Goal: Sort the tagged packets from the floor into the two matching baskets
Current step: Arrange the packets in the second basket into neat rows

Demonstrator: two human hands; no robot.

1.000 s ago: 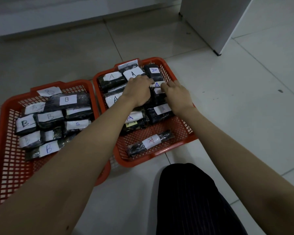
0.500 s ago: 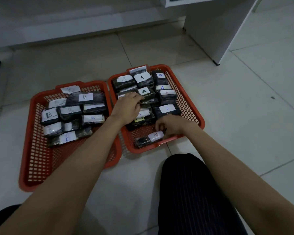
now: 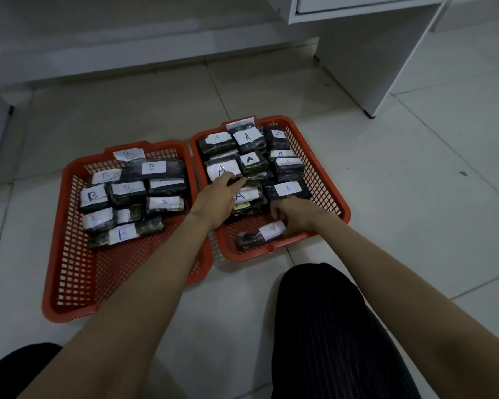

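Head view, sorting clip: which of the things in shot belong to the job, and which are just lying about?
Part of the job:
- left basket, holding the B packets
- right basket, holding the A packets
- lone A packet at the right basket's near edge, touched by the right hand
- left hand, resting on the A pile

Just lying about:
- white desk
- tiled floor

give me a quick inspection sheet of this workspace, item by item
surface: pale tiled floor; no loose packets seen on it
job's things: left basket holds B-tagged packets; right basket holds A-tagged packets; lone A packet lies at its near edge
clutter: nothing seen
grips: left hand rests on the A pile, fingers fairly straight; right hand touches the lone A packet, fingers curled, hold unclear
cables: nothing seen
surroundings: white desk behind; person's dark-trousered knee in front
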